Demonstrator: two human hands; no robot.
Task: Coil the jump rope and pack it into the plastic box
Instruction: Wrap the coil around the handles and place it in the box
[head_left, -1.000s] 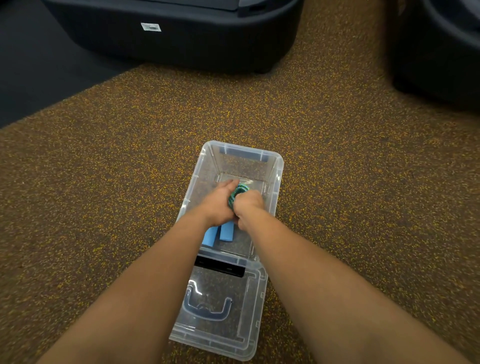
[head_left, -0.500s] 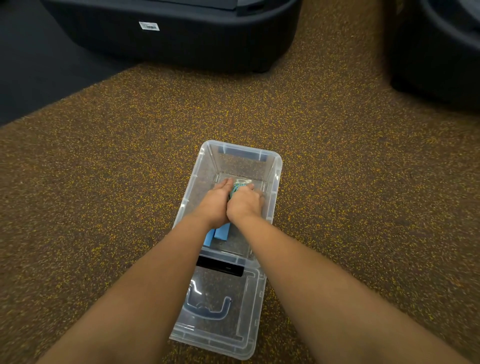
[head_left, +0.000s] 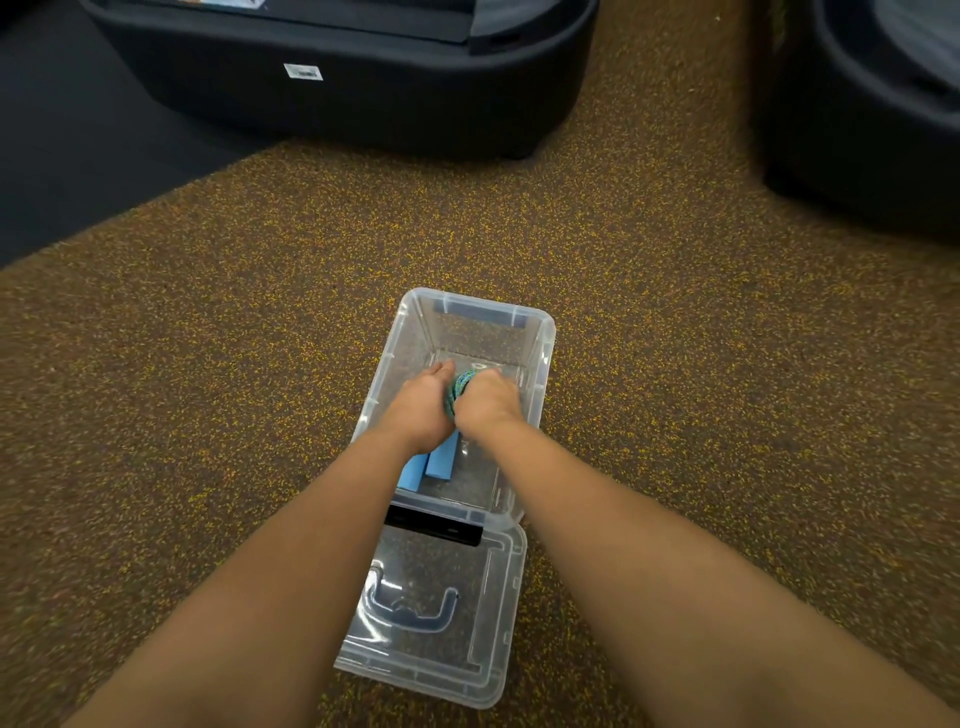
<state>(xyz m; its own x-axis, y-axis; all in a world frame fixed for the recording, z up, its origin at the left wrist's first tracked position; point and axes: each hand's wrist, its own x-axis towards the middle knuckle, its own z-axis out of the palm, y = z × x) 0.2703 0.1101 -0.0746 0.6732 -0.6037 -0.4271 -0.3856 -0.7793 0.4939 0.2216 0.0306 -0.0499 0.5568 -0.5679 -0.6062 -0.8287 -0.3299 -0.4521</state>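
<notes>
now both my hands (head_left: 452, 402) clamp the springy, light rope coil (head_left: 460, 387) between them inside the box (head_left: 543, 332); i'd squeeze its sides.

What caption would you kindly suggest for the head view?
Left hand and right hand hold the coiled teal jump rope inside the clear plastic box.

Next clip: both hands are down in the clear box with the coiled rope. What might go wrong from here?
1. The coiled rope is only squeezed between the left hand and right hand, so it may spring loose on release.
2. The blue handles point toward the near wall of the plastic box and might ride up, blocking the lid that lies on the floor beside it.
</notes>
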